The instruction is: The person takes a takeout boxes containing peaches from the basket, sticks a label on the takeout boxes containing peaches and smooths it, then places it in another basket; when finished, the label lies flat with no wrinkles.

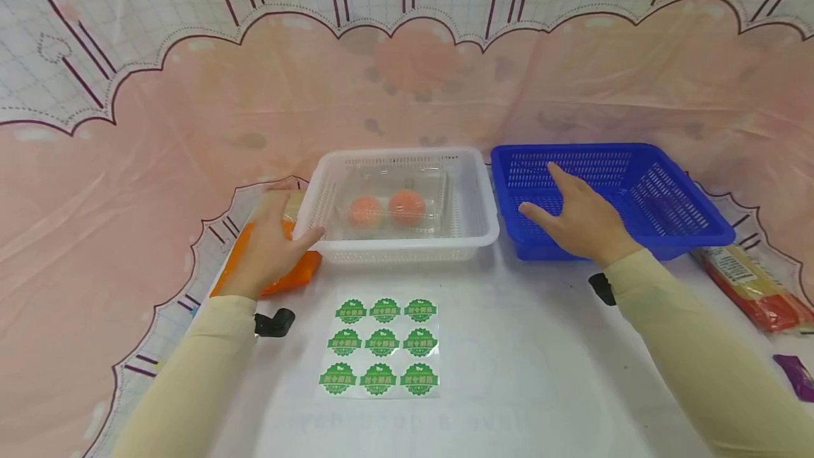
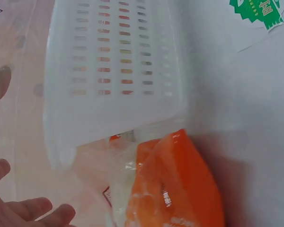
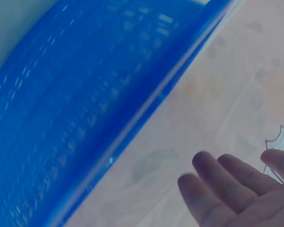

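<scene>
My left hand hovers by the left end of a white plastic basket, fingers spread and holding nothing. In the left wrist view its fingertips stand apart from the basket wall. Inside that basket lies a clear plastic clamshell box with two round orange things in or behind it; I cannot tell which. Beneath my left hand is an orange and clear plastic packet. Over the blue plastic basket my right hand is held with fingers extended, nothing in its grasp.
A sheet of several green round stickers lies on the white tabletop in front of the white basket. At the right are a red and yellow packet and a small purple wrapper. A pink patterned cloth hangs behind.
</scene>
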Motion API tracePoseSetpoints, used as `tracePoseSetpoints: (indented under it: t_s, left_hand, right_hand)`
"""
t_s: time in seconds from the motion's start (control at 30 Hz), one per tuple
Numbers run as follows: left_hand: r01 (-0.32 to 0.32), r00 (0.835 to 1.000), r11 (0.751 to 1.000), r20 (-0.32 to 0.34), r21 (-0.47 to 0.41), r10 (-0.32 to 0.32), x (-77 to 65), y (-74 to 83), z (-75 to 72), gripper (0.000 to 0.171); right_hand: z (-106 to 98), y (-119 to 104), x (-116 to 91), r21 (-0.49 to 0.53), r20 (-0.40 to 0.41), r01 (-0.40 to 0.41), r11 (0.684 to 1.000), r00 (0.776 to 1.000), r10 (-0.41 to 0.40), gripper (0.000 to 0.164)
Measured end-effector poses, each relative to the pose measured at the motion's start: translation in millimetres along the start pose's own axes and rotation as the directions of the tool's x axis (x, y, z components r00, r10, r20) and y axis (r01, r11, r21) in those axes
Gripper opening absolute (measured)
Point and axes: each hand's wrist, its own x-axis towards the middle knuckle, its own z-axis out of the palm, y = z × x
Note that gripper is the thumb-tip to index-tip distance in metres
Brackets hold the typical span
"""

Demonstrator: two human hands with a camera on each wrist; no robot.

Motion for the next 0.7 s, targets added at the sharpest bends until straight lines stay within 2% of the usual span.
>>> tracePoseSetpoints:
  t_s: [0.13, 0.27, 0.33, 0.53, 0.7]
  left_hand:
    - [0.107, 0.993, 0.991, 0.049, -0.079, -0.103, -0.8, -3.7, 6.4, 0.098]
    - [0.221, 0.972, 0.964, 0.11, -0.146, -0.206, -0.8, -4.8, 12.9, 0.097]
    - [0.257, 0.963, 0.949, 0.129, -0.182, -0.237, 0.0, -5.0, 16.1, 0.094]
    - [0.29, 0.955, 0.927, 0.14, -0.239, -0.263, 2.2, -4.9, 23.6, 0.087]
    - [0.311, 0.948, 0.923, 0.148, -0.225, -0.283, 2.3, -3.8, 27.6, 0.084]
  right_hand:
    - [10, -8, 6, 0.093, -0.028, 0.035, 0.995, 0.999, -0.032, 0.099]
    - [19, -16, 12, 0.174, -0.04, 0.052, 0.983, 0.998, -0.046, 0.096]
    - [24, -21, 15, 0.213, -0.041, 0.056, 0.975, 0.998, -0.048, 0.095]
    - [38, -35, 23, 0.311, -0.035, 0.09, 0.946, 0.996, -0.083, 0.09]
    - [49, -46, 30, 0.382, -0.014, 0.106, 0.918, 0.994, -0.109, 0.086]
